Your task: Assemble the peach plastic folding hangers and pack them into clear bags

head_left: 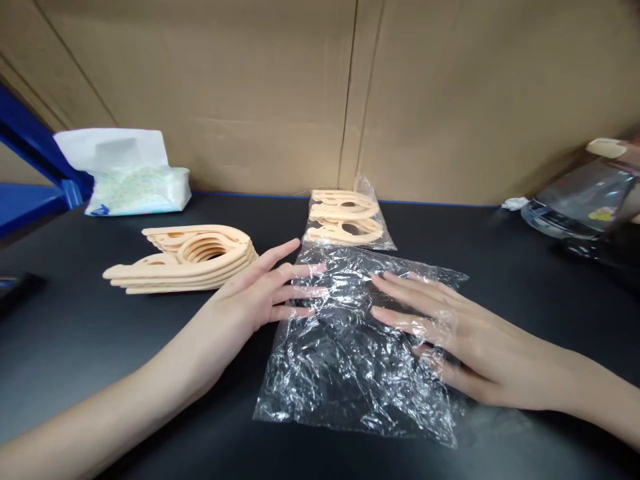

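Note:
A crinkled clear plastic bag (350, 360) lies flat on the black table (100, 347). My left hand (265, 293) rests open at the bag's left edge, fingertips stretched onto the film. My right hand (450, 333) lies open with its fingers under or inside the bag's right side, seen through the plastic. A stack of several peach plastic folding hangers (190, 257) lies just left of my left hand. Behind the bag sits a second clear bag holding peach hangers (345, 220).
A pack of tissues (135, 180) sits at the back left by a blue shelf frame (35, 153). A clear plastic bottle (580, 200) lies on its side at the far right. A cardboard wall (320, 87) closes the back.

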{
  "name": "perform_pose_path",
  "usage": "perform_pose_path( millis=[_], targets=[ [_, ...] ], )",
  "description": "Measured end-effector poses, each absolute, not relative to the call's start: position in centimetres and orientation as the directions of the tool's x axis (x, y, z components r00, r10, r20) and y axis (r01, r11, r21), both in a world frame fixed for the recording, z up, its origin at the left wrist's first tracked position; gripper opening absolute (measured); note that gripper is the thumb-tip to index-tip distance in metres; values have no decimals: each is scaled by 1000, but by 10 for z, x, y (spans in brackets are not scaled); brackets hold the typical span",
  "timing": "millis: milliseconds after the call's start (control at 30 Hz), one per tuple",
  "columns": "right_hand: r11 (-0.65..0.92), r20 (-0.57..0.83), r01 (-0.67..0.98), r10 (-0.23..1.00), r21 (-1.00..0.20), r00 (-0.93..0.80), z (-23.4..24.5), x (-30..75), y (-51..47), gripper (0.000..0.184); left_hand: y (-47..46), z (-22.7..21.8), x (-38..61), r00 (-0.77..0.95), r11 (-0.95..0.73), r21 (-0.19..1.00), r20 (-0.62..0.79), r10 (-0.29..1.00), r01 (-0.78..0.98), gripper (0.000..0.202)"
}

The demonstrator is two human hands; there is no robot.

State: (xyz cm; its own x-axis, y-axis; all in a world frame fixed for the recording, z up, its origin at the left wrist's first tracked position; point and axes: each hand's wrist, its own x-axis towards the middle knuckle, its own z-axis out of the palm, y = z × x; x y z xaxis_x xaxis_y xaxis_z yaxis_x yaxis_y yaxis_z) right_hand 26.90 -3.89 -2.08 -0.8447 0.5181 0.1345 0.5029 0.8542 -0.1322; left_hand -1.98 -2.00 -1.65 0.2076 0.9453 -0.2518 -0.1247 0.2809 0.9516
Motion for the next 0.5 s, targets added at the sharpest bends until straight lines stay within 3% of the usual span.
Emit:
perform_pose_path(
  millis=[233,500],
  targets=[
    [862,115,491,505,-130,-856,-17,267,-45,72,-22,-15,-21,240,255,966,-242,940,-28,49],
    [836,88,506,532,-214,-842,-17,268,-52,84,-20,-12,-20,246,289,957,-279,928,-3,44]
  ],
)
